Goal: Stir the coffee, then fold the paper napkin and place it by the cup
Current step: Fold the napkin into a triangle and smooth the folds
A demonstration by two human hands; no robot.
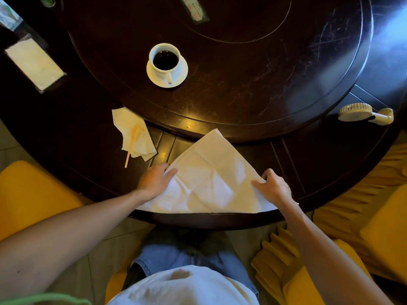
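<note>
Two hands work one paper napkin (pixel 204 179), which lies spread near the table's near edge (pixel 198 219), its far corner just reaching the raised turntable's rim (pixel 242 137). The left hand (pixel 154 180) pinches the napkin's left corner between thumb and fingers; the right hand (pixel 272 186) grips the right corner with curled fingers. Creases cross the sheet, but it looks largely unfolded, so the folding seems barely begun and the placing is yet to come. Stirring looks finished: the wooden stirrer (pixel 132 144) rests on a crumpled napkin (pixel 132 134) to the left, apart from the coffee cup (pixel 165 60) on its saucer (pixel 176 79). Bare tabletop beside the saucer leaves room to set the fold down. The napkin's near edge sits right at the table's lip, so it could slip off toward the lap.
</note>
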